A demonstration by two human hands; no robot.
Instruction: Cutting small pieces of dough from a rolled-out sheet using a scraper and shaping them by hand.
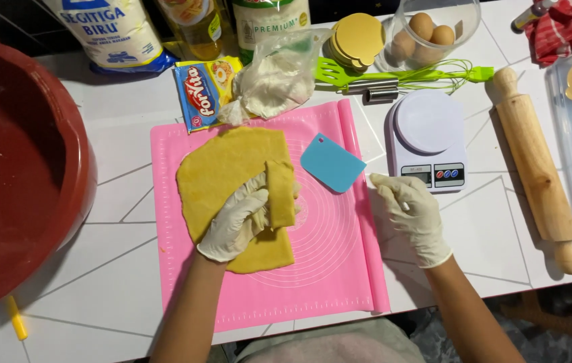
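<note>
Folding yellow dough [222,171] on the mat [326,269], the left hand [235,225] grips a flap; the right hand [410,212], seemingly loosely curled and empty, rests just right of the mat.

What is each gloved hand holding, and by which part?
Left hand grips the yellow dough sheet by its folded right edge; right hand holds nothing.

Matt soft dough [222,175] on smooth pink silicone mat [330,269]; wood rolling pin [535,168].

White tiled counter [118,144] with thin dark angled seams, evenly lit; dark floor [561,323] at lower right
</note>
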